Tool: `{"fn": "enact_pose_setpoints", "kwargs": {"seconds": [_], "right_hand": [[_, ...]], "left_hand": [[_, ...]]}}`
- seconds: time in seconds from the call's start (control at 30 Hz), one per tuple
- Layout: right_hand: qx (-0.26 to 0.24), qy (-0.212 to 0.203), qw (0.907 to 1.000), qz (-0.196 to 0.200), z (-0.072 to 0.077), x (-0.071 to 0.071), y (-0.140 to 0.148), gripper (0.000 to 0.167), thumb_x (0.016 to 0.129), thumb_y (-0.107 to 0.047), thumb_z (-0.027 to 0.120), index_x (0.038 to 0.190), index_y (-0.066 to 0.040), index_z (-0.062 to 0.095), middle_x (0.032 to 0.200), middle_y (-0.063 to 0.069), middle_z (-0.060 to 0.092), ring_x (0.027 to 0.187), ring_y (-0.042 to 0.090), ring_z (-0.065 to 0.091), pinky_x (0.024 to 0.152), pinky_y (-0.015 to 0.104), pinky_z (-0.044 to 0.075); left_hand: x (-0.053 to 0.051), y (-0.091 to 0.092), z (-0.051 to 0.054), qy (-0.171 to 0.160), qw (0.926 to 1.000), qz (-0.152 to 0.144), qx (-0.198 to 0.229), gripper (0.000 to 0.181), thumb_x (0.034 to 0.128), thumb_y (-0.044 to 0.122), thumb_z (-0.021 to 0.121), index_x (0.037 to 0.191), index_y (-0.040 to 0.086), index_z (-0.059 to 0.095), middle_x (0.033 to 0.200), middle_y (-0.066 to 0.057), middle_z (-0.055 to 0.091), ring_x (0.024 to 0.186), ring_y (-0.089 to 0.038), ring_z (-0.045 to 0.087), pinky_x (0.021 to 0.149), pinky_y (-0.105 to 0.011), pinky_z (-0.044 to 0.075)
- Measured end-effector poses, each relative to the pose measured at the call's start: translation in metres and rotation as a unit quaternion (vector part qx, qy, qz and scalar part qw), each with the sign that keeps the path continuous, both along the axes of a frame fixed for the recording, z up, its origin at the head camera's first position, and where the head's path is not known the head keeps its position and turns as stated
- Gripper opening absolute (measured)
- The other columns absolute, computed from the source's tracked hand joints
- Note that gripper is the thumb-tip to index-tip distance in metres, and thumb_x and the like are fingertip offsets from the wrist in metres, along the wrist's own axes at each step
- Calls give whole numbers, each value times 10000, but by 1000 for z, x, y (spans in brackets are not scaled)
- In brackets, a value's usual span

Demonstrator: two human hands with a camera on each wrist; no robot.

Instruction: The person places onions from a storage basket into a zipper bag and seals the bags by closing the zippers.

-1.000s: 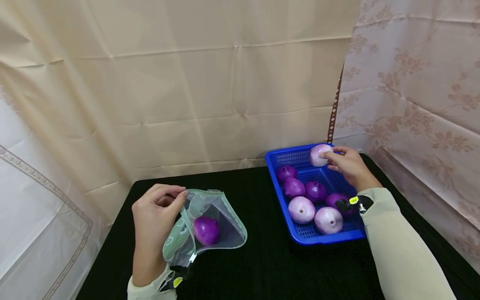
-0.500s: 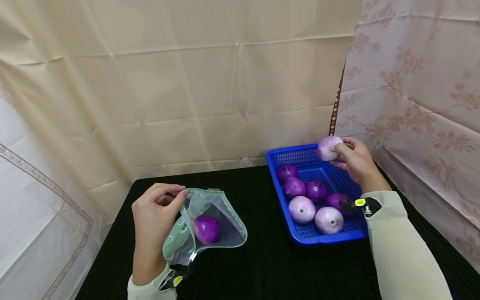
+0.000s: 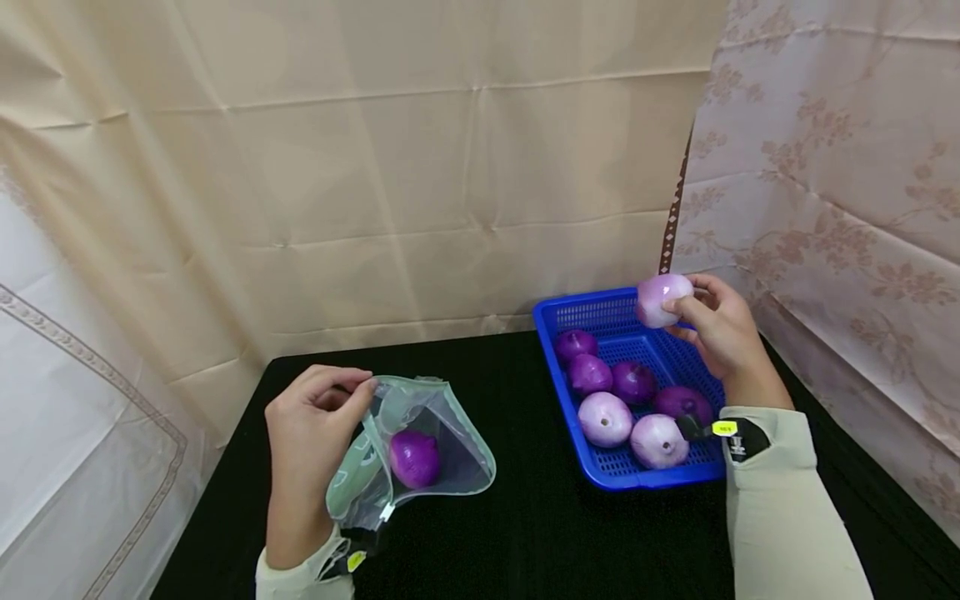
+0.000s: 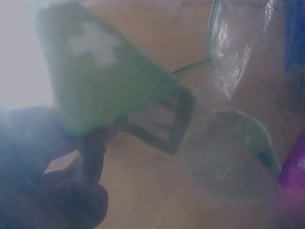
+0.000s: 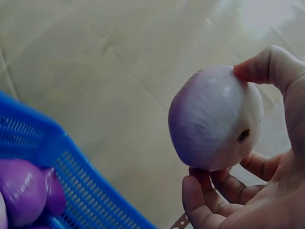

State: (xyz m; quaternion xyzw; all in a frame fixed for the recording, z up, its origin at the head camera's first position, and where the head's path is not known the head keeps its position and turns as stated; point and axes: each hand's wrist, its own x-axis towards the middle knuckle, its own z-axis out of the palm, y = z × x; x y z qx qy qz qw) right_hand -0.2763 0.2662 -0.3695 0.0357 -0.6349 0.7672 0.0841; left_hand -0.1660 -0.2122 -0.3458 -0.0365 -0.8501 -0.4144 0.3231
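On the dark surface [image 3: 525,542], head view: clear-and-green bag [image 3: 465,471] at left, blue basket [image 3: 645,479] at right. Left hand [image 3: 311,433] pinches the bag's upper edge between thumb and fingers; mouth gapes, one purple onion [image 3: 415,458] sits inside. Right hand [image 3: 723,342] grips a pale onion [image 3: 662,300] at the basket's far right corner, apart from the other onions. Basket shows six more: four purple onions [image 3: 633,382] and two pale onions [image 3: 604,419], the pale pair along the near side. Progress, as judged from this: one bagged, one in hand, six in the basket, so the bagging looks to be at an early stage; the bag's closure is undone. Whether all six are meant for the bag, can't tell. Left wrist view: hazy and dim; fingers lower left at the bag, green printed panel with white cross [image 4: 95,43] above them, purple at the right edge, probably the bagged onion. Exact finger contact can't be made out here. Right wrist view: pale onion held with thumb on top and fingers curled underneath, dark end spot [image 5: 243,135] facing the palm side; basket wall lower left, not touching the held onion; beige curtain [image 5: 95,71] behind.
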Motion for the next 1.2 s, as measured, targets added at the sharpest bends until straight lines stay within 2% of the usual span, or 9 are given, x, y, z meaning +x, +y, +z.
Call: {"fn": "enact_pose_setpoints", "kwargs": {"seconds": [0.2,0.43,0.57,0.73,0.8,0.93,1.2], "right_hand": [[-219,313,9993,9,0,21,-8,355,945,31,678,1239,-113,541,1152,29,577,1015,147,607,755,260,611],[-527,816,9946,378,-7,41,-19,373,944,113,624,1272,-51,554,1179,80,569,990,149,657,779,267,620],[-513,1013,9916,611,-11,50,-22,402,937,155,594,1287,-42,570,1192,93,559,958,140,676,782,262,616],[33,1230,9915,420,-9,55,-25,445,909,161,644,1295,-53,587,1190,51,612,903,96,704,776,195,591],[331,1277,9909,257,-8,57,-27,463,897,144,680,1308,-51,592,1201,31,629,920,80,700,787,170,576],[734,1270,9890,175,-5,61,-33,489,894,104,720,1343,-33,584,1223,0,653,980,80,682,817,160,566],[1104,1125,9875,100,-2,67,-44,518,901,30,756,1381,-56,580,1268,-19,664,1071,125,642,830,157,543]], "left_hand": [[0,0,1,-12,10000,-56,81,92,875,94,830,880,184,814,875,65,698,658,-79,639,562,-148,484],[1,0,3,3,9998,-132,138,62,881,125,833,874,185,816,874,60,704,659,-84,640,570,-140,488],[2,1,3,-15,9997,-136,189,65,878,128,836,872,189,818,871,56,703,658,-84,638,565,-143,484],[1,1,4,34,9997,-130,179,70,877,127,837,865,193,817,861,58,703,656,-77,643,581,-133,487],[0,1,4,51,9998,-117,151,72,878,123,835,863,191,816,860,55,704,655,-75,643,586,-129,485],[1,2,4,17,9998,-96,144,75,876,110,834,862,181,815,858,46,706,651,-77,641,582,-130,483],[2,2,3,-89,9997,-121,172,80,877,113,834,861,189,814,859,56,703,656,-89,643,569,-142,484]]}}
